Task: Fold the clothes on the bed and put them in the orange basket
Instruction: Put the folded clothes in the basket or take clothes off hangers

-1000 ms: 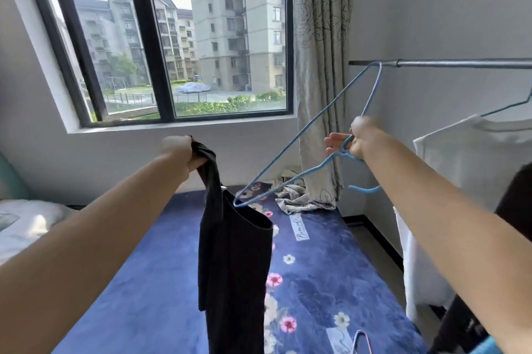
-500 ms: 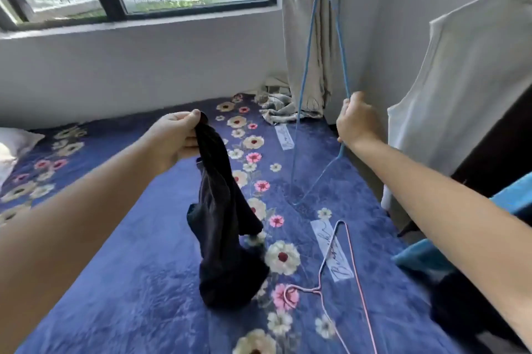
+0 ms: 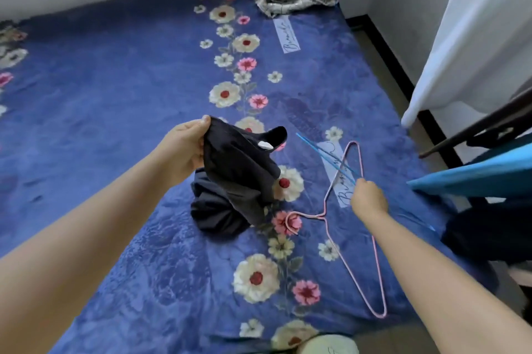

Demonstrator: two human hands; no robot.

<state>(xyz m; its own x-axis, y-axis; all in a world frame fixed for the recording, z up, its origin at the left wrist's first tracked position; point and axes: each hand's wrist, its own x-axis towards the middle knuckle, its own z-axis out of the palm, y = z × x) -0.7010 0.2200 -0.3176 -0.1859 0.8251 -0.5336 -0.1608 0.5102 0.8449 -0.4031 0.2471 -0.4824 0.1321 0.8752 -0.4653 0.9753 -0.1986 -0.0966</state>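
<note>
Now the left hand (image 3: 184,149) pinches the black top (image 3: 239,178) up off the bed (image 3: 100,94) to fold it, while the right hand (image 3: 368,199) grips the blue hanger (image 3: 325,153) beside the top, maybe to drop it

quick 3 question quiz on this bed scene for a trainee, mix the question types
1. True or false: the left hand holds the black garment.
2. Which hanger lies flat on the bed cover? A) pink hanger B) blue hanger C) neither
3. Fill in: the right hand has its grip on the ____ hanger.

Key:
1. True; the garment's lower part bunches on the cover.
2. A
3. blue
</note>
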